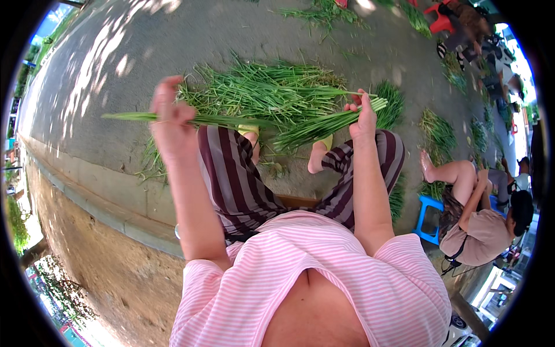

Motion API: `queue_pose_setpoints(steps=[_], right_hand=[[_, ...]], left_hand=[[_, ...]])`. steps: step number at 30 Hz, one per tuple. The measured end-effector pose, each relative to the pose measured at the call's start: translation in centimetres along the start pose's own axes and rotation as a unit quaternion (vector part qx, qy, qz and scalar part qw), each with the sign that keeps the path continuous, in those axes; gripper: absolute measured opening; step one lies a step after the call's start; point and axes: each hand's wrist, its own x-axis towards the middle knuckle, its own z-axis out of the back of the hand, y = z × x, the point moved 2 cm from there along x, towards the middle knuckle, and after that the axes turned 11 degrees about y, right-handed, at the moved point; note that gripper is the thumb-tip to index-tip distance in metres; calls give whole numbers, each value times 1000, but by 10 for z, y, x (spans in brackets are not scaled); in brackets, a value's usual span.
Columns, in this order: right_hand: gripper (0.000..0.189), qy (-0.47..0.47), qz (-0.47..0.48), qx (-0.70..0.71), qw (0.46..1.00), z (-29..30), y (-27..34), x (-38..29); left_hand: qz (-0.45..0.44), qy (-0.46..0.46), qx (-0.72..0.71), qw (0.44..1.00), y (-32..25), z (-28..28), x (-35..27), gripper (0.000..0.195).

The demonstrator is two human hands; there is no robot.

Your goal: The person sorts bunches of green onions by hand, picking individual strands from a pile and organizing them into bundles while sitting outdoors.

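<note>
My right hand (365, 117) grips a bundle of long green stalks (318, 126), which look like garlic chives. Their pale cut ends point right and their leafy tips slant down to the left. A thin stalk also sticks out at that hand's fingertips. Blurred by motion, my left hand (171, 108) is closed around a thin bunch of green leaves (230, 120) that extends past it on both sides. Beyond both hands, a loose heap of the same greens (264, 93) lies on the pavement. Beside my right hand lies a neater pile (390, 104).
A person sits on a blue plastic stool (427, 219) at right, near another heap of greens (438, 132). Farther back are more people and a red stool (440, 19). A concrete kerb (99, 204) borders bare soil at left. My yellow footwear (248, 129) touches the heap's near edge.
</note>
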Motion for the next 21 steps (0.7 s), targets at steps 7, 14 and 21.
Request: queue_pose_setpoints(steps=[7,14,21], right_hand=[[24,-11,18,19,1000,2,5,1],[30,50,36,-100,993,-16,13,2],[28,135,38,-280,950,-63,32,-9]], left_hand=[[-56,-206,346,914,-61,136,49,34],[55,-193,550,811,4,294,40,43],[61,-123,437,889,15,96,43,32]])
